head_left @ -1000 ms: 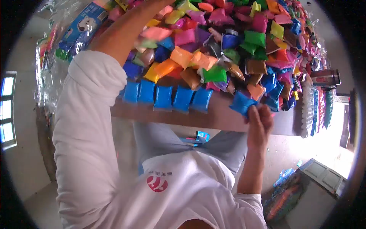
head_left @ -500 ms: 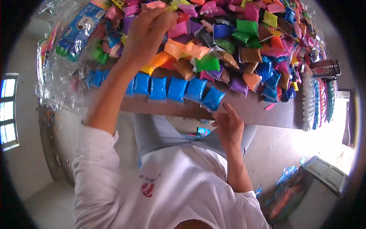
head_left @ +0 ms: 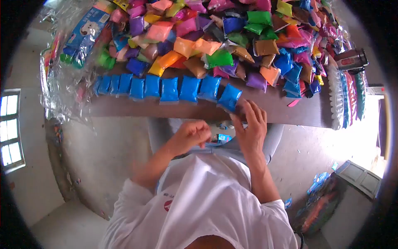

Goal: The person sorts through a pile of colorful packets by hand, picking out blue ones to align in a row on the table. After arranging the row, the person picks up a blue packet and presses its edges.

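Note:
A row of several blue packets lies along the near part of the dark table. My right hand is at the table's edge with its fingers apart, close to the rightmost blue packet, holding nothing. In front of my body, below the table edge, my left hand has its fingers curled together; whether anything is inside them is hidden. Behind the row spreads a heap of coloured packets.
Clear plastic wrapping and a blue printed bag lie at the left. A dark cylindrical object and strips of packets are at the table's right end. A cabinet stands lower right.
My left hand has come back from the heap to in front of my body. My right hand has shifted slightly upward, and the view has tilted a little.

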Available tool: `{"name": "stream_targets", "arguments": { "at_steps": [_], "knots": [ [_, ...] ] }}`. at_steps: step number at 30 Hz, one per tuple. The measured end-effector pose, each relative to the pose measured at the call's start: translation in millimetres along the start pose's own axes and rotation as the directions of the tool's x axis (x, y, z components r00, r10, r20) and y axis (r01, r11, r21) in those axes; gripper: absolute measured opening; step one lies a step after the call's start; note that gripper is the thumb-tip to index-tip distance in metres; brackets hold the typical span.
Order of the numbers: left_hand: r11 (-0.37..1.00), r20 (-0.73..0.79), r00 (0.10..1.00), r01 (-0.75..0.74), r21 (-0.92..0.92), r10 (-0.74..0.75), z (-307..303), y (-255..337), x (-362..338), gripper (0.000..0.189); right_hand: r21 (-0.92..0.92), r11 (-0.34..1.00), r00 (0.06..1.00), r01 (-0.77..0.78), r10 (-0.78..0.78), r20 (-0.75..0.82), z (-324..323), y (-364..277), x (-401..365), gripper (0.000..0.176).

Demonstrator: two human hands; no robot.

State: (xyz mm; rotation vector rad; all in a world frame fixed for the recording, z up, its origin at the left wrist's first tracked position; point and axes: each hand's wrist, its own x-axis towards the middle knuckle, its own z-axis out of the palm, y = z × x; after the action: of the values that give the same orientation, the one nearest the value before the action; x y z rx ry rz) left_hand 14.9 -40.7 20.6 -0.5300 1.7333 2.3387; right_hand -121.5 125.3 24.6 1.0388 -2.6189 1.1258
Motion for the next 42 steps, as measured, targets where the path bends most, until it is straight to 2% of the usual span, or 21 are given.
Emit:
{"name": "stream_targets", "arguments": {
  "at_steps": [2, 3, 6, 8, 12, 14, 16, 18, 19, 21, 24, 26, 28, 30, 32, 36, 38, 39, 41, 42],
  "knots": [
    [0.967, 0.034, 0.999, -0.012, 0.255, 0.004, 4.5, -1.1, -1.9, 0.025, -0.056, 0.998, 0.999, 0.029, -0.028, 0.018, 7.1, -1.9, 8.4, 0.047],
    [0.967, 0.032, 0.999, -0.012, 0.256, 0.004, 3.8, -0.6, -1.1, 0.025, -0.108, 0.992, 0.998, 0.059, -0.055, 0.041, 9.7, -3.4, 10.9, 0.05],
    [0.98, -0.03, 0.999, -0.034, 0.194, 0.041, -1.5, 2.6, 3.6, 0.024, -0.137, 0.988, 0.998, 0.067, -0.065, 0.021, 11.5, -10.3, 16.8, 0.051],
    [0.985, -0.06, 0.993, -0.096, 0.146, 0.106, -2.9, 3.7, 8.1, 0.018, -0.097, 0.991, 0.996, 0.089, -0.088, 0.013, 23.0, 6.7, 13.0, 0.052],
    [0.989, -0.04, 0.993, -0.104, 0.108, 0.109, 0.7, 2.2, 13.3, 0.019, -0.041, 0.991, 0.991, 0.131, -0.129, 0.042, 20.4, 21.4, 9.0, 0.053],
    [0.996, -0.048, 0.995, -0.084, -0.009, 0.083, 2.9, -5.5, 15.6, 0.02, -0.025, 0.995, 0.995, 0.093, -0.092, 0.028, 16.7, 13.8, 8.5, 0.052],
    [0.996, -0.047, 0.996, -0.08, -0.047, 0.078, 0.8, -14.4, 17.0, 0.021, -0.009, 0.999, 0.999, 0.053, -0.053, 0.012, 13.1, 6.9, 10.4, 0.051],
    [0.994, -0.046, 0.997, -0.072, -0.083, 0.068, -0.1, -23.6, 14.7, 0.022, -0.043, 0.987, 0.987, 0.157, -0.155, 0.034, 11.0, 2.3, 10.9, 0.051],
    [0.992, -0.051, 0.998, -0.039, -0.118, 0.033, 0.8, -27.9, 13.9, 0.022, -0.047, 0.986, 0.987, 0.158, -0.156, 0.029, 11.4, -0.4, 12.3, 0.051],
    [0.988, -0.036, 0.999, -0.011, -0.152, 0.006, 3.6, -28.6, 15.0, 0.023, -0.081, 0.973, 0.971, 0.214, -0.203, 0.128, 10.7, -4.0, 16.2, 0.053],
    [0.996, 0.018, 1.0, -0.002, -0.088, 0.004, 2.2, -28.3, 11.2, 0.024, -0.086, 0.975, 0.965, 0.203, -0.184, 0.188, 11.4, -1.2, 16.5, 0.053],
    [0.979, -0.04, 0.999, 0.001, -0.202, -0.01, 1.4, -37.0, 12.4, 0.024, -0.102, 0.972, 0.965, 0.211, -0.19, 0.183, 7.9, 0.1, 15.3, 0.052],
    [0.98, -0.016, 1.0, -0.01, -0.2, 0.007, -1.1, -37.9, 12.3, 0.024, -0.077, 0.973, 0.961, 0.218, -0.2, 0.19, 7.9, 2.0, 10.4, 0.051],
    [0.98, 0.004, 1.0, -0.018, -0.198, 0.019, 2.2, -38.2, 13.8, 0.024, -0.078, 0.972, 0.962, 0.22, -0.203, 0.184, 7.1, 4.7, 7.8, 0.052],
    [0.959, -0.041, 0.999, 0.008, -0.285, -0.021, 6.8, -38.4, 13.8, 0.023, -0.028, 0.974, 0.966, 0.225, -0.219, 0.14, 9.6, 10.2, 3.6, 0.053],
    [0.958, -0.004, 1.0, 0.025, -0.286, -0.027, 9.6, -48.5, 15.3, 0.022, 0.008, 0.975, 0.971, 0.224, -0.224, 0.08, 14.2, 9.8, 5.5, 0.053],
    [0.939, 0.022, 0.999, 0.032, -0.341, -0.026, 14.8, -51.3, 16.8, 0.024, -0.022, 0.993, 0.992, 0.114, -0.112, 0.063, 11.7, -4.8, 13.5, 0.05],
    [0.94, 0.025, 0.999, 0.033, -0.341, -0.026, 15.3, -54.6, 19.0, 0.024, -0.024, 0.993, 0.992, 0.112, -0.111, 0.062, 14.4, -6.1, 16.1, 0.05],
    [0.946, 0.044, 0.992, 0.124, -0.299, -0.116, 13.6, -64.9, 23.8, 0.025, -0.019, 0.991, 0.991, 0.134, -0.133, 0.028, 19.7, -6.5, 19.8, 0.045],
    [0.947, 0.046, 0.992, 0.123, -0.298, -0.115, 13.0, -67.8, 25.1, 0.025, -0.02, 0.991, 0.991, 0.134, -0.133, 0.026, 20.5, -5.4, 19.5, 0.045]
  ]
}}
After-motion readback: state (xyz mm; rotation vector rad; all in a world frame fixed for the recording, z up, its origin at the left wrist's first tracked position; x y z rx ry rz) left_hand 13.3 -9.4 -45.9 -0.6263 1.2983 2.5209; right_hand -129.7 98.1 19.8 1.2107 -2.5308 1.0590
